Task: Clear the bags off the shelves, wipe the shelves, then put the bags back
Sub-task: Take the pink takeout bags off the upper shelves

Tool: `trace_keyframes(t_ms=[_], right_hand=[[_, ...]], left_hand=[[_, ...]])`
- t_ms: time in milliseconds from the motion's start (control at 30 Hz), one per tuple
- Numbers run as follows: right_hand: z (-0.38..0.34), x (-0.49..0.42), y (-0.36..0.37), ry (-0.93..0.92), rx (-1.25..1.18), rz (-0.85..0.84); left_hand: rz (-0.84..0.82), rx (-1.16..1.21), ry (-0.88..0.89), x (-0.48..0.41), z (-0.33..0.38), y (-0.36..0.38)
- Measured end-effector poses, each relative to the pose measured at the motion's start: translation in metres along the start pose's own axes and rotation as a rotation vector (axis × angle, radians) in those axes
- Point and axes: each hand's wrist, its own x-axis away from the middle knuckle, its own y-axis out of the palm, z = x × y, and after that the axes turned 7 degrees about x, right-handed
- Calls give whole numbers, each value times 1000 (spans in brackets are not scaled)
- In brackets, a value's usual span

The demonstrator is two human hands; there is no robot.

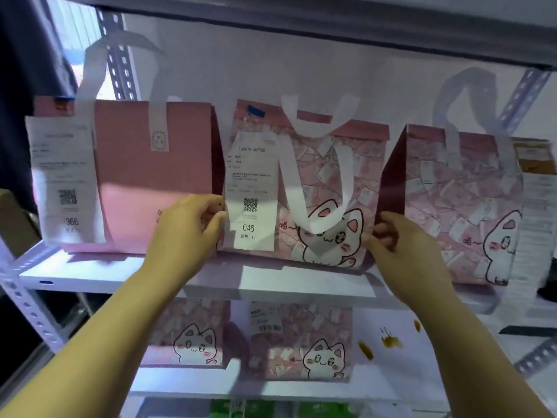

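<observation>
1. Head view: three pink paper bags stand in a row on the upper shelf (99,277), a white board on perforated metal uprights.
2. The middle bag (325,188) carries a white cat drawing, white ribbon handles and a long receipt (251,191) hanging down its front, printed with "046" under a QR code.
3. The left hand (184,227) grips the middle bag's left edge low down, thumb on the front beside the receipt, the other fingers (208,203) curled round the side.
4. The right hand (404,245) pinches the same bag's lower right corner, its fingers (376,236) closed narrowly on the paper edge.
5. The bag's base sits on the shelf, near the front lip.
6. The plain pink bag (150,176) stands just left of it, touching or nearly so, with its own receipt (64,179) marked "366".
7. The right bag (461,203), also cat-printed, stands just beside the middle one on the other side.
8. On the lower shelf (391,351) two more cat bags (301,342) stand side by side, with brown spots (388,342) on the white surface to their right.
</observation>
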Motion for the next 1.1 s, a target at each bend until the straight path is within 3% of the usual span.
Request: trace_keyframes(t_ms=[667, 1100], right_hand=[[4, 5, -7, -23, -53, -13], [31, 66, -69, 168, 45, 27]], left_hand=[[-45, -16, -59, 9, 16, -6], [-279, 119, 153, 26, 75, 8]])
